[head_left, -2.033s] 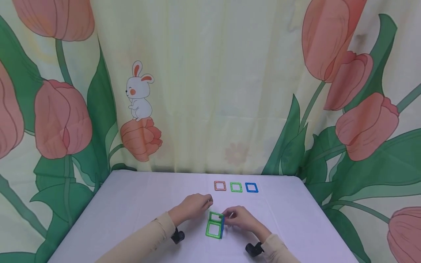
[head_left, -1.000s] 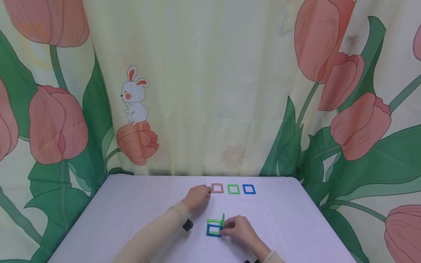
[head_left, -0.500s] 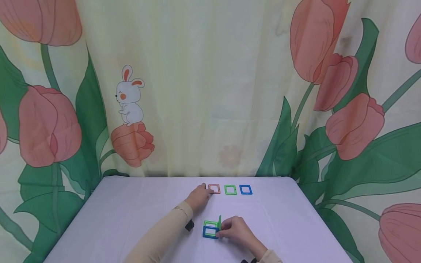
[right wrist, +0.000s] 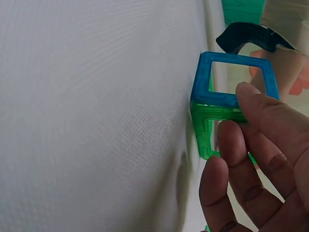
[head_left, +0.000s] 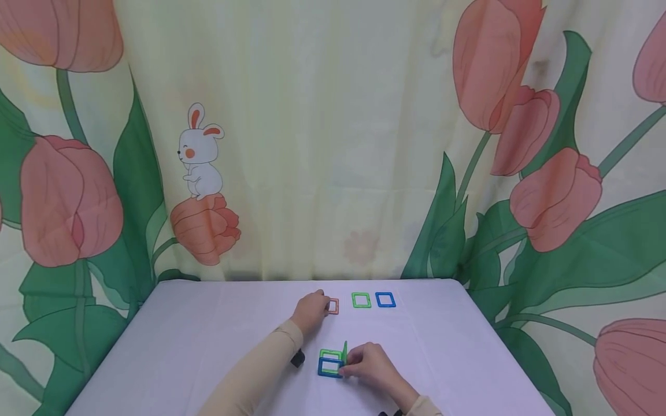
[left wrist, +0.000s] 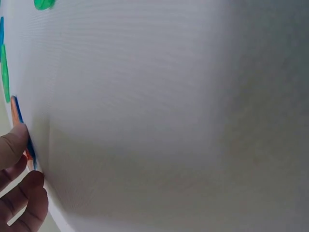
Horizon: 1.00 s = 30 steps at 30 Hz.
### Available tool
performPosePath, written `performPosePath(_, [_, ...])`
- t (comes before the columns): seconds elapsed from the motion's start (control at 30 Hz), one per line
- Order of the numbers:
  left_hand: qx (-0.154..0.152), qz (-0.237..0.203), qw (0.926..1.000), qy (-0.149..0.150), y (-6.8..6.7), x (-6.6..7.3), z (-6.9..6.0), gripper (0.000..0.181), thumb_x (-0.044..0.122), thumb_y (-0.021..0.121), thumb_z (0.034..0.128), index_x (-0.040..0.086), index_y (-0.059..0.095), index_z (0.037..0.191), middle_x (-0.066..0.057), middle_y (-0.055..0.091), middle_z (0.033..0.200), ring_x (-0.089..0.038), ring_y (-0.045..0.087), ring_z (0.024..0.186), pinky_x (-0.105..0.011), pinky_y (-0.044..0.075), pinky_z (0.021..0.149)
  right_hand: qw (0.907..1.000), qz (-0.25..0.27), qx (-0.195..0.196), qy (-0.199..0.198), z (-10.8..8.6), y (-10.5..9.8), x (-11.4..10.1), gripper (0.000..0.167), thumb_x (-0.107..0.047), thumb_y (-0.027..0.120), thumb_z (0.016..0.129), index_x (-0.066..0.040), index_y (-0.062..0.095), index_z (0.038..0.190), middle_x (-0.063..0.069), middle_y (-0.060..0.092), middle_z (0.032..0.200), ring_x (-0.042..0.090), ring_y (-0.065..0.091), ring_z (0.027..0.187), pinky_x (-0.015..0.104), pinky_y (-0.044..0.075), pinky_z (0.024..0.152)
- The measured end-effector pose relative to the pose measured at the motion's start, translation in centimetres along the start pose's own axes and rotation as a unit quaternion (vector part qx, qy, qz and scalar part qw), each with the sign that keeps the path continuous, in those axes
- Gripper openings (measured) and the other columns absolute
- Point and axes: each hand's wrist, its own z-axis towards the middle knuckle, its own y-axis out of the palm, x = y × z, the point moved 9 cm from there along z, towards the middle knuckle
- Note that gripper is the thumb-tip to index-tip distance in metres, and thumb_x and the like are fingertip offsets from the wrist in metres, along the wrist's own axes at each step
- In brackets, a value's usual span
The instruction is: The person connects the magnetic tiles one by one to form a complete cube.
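Near the back of the table, my left hand (head_left: 310, 312) pinches an orange square magnetic tile (head_left: 337, 306) by its left side. In the left wrist view the tile's orange edge (left wrist: 15, 112) shows a blue strip along it, and the thumb presses on it. My right hand (head_left: 376, 365) grips a small build of magnetic tiles nearer the front. Its blue tile (right wrist: 203, 77) stands up under my right thumb. A green tile (right wrist: 204, 140) joins it, with the fingertips against it. Another green tile (head_left: 345, 352) rises upright at the build's right side.
A green square tile (head_left: 361, 293) and a blue square tile (head_left: 385, 293) lie flat in a row at the back, right of the left hand. The white tablecloth (head_left: 442, 352) runs to a floral curtain (head_left: 312, 173) behind.
My left hand has reached to the back row, taken hold of the orange tile and drawn it slightly nearer. The right hand has turned the build so the blue tile faces front.
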Motion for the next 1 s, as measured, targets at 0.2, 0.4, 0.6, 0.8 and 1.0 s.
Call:
performPosePath(0.2, [0.024, 0.011, 0.9992, 0.03, -0.6, 0.1, -0.5, 0.006, 0.014, 0.079, 0.0913, 0.012, 0.074, 0.092, -0.001, 0.061, 0.088, -0.012, 0.058, 0.072, -0.031, 0.055, 0.071, 0.9999, -0.014, 0.004, -0.001, -0.1, 0.1, -0.2, 0.009, -0.02, 0.088, 0.081, -0.017, 0.08, 0.081, -0.008, 0.073, 0.076, 0.013, 0.058, 0.073, 0.026, 0.044, 0.065])
performPosePath(0.4, [0.056, 0.041, 0.9963, 0.05, -2.1, 0.1, -0.4, 0.004, 0.013, 0.076, 0.0941, 0.012, 0.076, 0.098, -0.001, 0.063, 0.09, -0.013, 0.061, 0.073, -0.03, 0.058, 0.072, 0.9996, -0.022, 0.015, 0.013, 0.0, -0.2, -0.2, 0.01, -0.023, 0.089, 0.08, -0.018, 0.08, 0.081, -0.008, 0.073, 0.077, 0.013, 0.058, 0.075, 0.03, 0.045, 0.07])
performPosePath(0.6, [0.044, 0.052, 0.9963, 0.052, -3.2, 0.0, -0.2, 0.005, 0.018, 0.075, 0.0957, 0.013, 0.077, 0.097, 0.0, 0.063, 0.089, -0.013, 0.06, 0.073, -0.028, 0.056, 0.069, 0.9996, -0.018, 0.017, 0.012, 0.0, -0.2, -0.1, 0.01, -0.022, 0.089, 0.08, -0.017, 0.081, 0.083, -0.008, 0.074, 0.077, 0.012, 0.06, 0.074, 0.029, 0.047, 0.07])
performPosePath(0.8, [0.024, 0.065, 0.9959, 0.058, -3.5, 0.1, 0.0, 0.005, 0.017, 0.075, 0.0955, 0.012, 0.076, 0.096, 0.0, 0.065, 0.09, -0.012, 0.061, 0.077, -0.027, 0.056, 0.071, 0.9997, -0.012, 0.017, 0.014, 0.0, -0.1, -0.1, 0.01, -0.02, 0.089, 0.08, -0.015, 0.082, 0.085, -0.007, 0.075, 0.078, 0.012, 0.061, 0.074, 0.029, 0.049, 0.068])
performPosePath(1.0, [0.006, 0.071, 0.9956, 0.061, -3.6, 0.3, -0.4, 0.005, 0.019, 0.074, 0.0967, 0.015, 0.077, 0.097, 0.002, 0.065, 0.091, -0.011, 0.061, 0.078, -0.026, 0.056, 0.071, 0.9994, -0.017, 0.017, 0.023, -0.1, 0.0, 0.1, 0.011, -0.02, 0.089, 0.08, -0.014, 0.082, 0.086, -0.006, 0.075, 0.079, 0.013, 0.062, 0.075, 0.031, 0.05, 0.07])
